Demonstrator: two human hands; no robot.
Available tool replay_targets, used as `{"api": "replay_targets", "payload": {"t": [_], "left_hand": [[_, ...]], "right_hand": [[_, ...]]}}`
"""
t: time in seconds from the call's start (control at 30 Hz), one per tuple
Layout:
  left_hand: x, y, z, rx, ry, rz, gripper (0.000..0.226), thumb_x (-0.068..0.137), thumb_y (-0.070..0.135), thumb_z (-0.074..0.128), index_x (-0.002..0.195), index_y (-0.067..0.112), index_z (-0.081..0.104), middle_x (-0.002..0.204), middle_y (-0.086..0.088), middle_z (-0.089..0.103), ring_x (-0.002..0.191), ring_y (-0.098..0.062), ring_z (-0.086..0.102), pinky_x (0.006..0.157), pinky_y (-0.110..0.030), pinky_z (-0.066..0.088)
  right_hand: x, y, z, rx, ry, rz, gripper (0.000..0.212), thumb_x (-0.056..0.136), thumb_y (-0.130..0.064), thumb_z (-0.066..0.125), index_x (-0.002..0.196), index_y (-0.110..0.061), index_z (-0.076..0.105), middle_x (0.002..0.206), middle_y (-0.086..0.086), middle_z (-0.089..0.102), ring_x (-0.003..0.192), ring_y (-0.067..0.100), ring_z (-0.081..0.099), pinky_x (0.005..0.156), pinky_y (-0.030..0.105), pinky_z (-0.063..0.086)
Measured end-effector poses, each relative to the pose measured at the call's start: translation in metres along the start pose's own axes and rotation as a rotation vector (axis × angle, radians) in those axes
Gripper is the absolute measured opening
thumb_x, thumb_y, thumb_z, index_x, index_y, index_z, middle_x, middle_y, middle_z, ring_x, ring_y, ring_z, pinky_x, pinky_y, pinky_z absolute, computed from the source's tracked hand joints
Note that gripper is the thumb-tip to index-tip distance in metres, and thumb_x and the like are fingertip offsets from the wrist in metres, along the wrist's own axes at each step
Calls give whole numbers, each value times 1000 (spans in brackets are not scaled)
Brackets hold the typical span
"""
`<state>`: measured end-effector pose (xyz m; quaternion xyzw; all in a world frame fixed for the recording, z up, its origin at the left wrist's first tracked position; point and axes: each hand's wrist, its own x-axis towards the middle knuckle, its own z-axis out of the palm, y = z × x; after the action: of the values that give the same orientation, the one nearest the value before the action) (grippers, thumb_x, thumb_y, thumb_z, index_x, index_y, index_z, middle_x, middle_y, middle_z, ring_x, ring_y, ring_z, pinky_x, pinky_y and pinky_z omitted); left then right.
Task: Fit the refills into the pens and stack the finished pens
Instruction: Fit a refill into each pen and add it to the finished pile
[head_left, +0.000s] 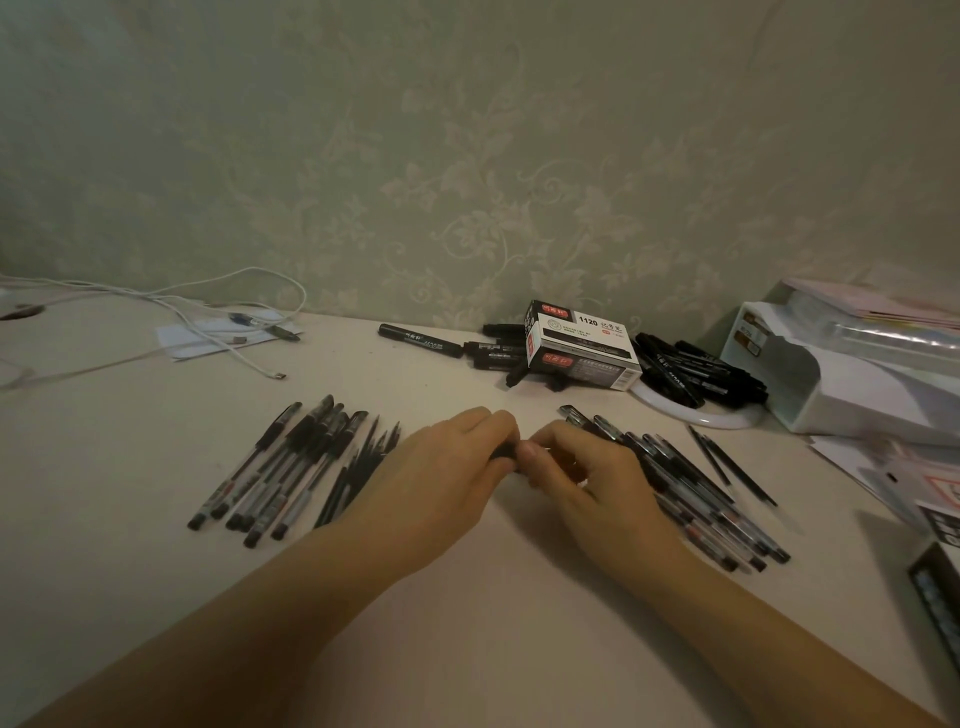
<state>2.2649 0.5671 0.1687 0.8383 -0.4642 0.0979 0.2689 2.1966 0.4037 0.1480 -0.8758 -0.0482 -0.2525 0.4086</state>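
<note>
Both forearms are reaching forward over the bench (467, 623), meeting mid-bench — the left hand (441, 467) and right hand (587, 478) are each pinching an end of one dark pen (503, 453), knuckles up. Capped pens (275, 467) are lying left, another pen pile (691, 488) right — refills (727, 462) just beyond.

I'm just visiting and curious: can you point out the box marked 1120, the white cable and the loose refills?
Box marked 1120 (584, 345): head view, on its top face.
White cable (249, 358): head view, on its run across the table.
Loose refills (730, 465): head view, mid-length of the thin dark sticks.
</note>
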Motion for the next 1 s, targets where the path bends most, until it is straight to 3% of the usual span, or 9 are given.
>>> {"api": "replay_targets", "payload": {"t": [0.1, 0.23, 0.33, 0.43, 0.53, 0.67, 0.77, 0.87, 1.0], "left_hand": [[1, -1, 1, -31, 2, 8, 21, 100, 31, 42, 112, 22, 58, 101, 7, 58, 89, -11, 55, 78, -33, 48], [0, -1, -1, -54, -27, -7, 23, 101, 34, 38, 110, 27, 59, 100, 10, 61, 89, -9, 57, 78, -37, 48], [-1, -2, -3, -51, -56, -10, 23, 101, 37, 36, 106, 30, 58, 96, 10, 64, 87, -8, 58, 76, -36, 48], [-1, -5, -2, -3, -55, -11, 23, 100, 39, 35, 101, 31, 57, 84, 12, 63, 77, -5, 55, 70, -33, 46], [-2, -7, -1, -12, -40, -20, 22, 99, 40, 36, 93, 32, 55, 63, 15, 50, 63, 0, 48, 58, -27, 35], [-3, -4, 1, -48, -38, -1, 14, 97, 46, 40, 100, 34, 47, 68, 11, 54, 62, -3, 51, 55, -25, 35], [-4, -3, 2, -71, -30, -17, 20, 94, 49, 46, 98, 33, 35, 64, 6, 52, 57, -4, 50, 50, -18, 31], [-2, -3, 2, -66, -28, -15, 14, 97, 42, 45, 95, 30, 38, 67, 7, 51, 57, -5, 48, 50, -19, 30], [-1, -5, 3, -47, 2, -24, 11, 98, 39, 44, 95, 28, 45, 75, 11, 53, 66, -5, 50, 54, -23, 36]], "right_hand": [[1, 1, -1, 131, -17, 36, 31, 92, -45, 52, 82, -21, 68, 69, -5, 60, 66, 11, 55, 63, 25, 45], [2, 2, -1, 189, -38, 11, 25, 95, -35, 53, 77, -24, 66, 66, -11, 57, 66, 1, 52, 64, 14, 41], [0, 3, -1, 189, -66, 9, 27, 96, -36, 52, 76, -23, 64, 67, -10, 55, 66, 2, 50, 64, 15, 41], [0, 4, -2, 171, -93, 10, 31, 98, -38, 50, 82, -18, 67, 71, -4, 57, 70, 11, 52, 64, 23, 44], [0, 4, -3, 162, -105, -9, 29, 99, -42, 51, 82, -26, 67, 73, -3, 58, 72, 15, 54, 67, 29, 45], [0, 5, -2, 181, -86, 1, 30, 98, -44, 52, 83, -21, 66, 73, -2, 60, 71, 17, 55, 67, 31, 47], [0, 5, -2, 175, -66, 11, 23, 95, -42, 54, 86, -25, 68, 75, -5, 63, 71, 13, 57, 67, 28, 48], [1, 5, -3, 170, -60, 4, 16, 97, -33, 56, 91, -26, 69, 82, -6, 67, 76, 13, 61, 72, 31, 51], [1, 4, -3, 196, -65, 25, 12, 96, -27, 59, 100, -23, 70, 95, -5, 71, 91, 19, 67, 85, 45, 54]]}}
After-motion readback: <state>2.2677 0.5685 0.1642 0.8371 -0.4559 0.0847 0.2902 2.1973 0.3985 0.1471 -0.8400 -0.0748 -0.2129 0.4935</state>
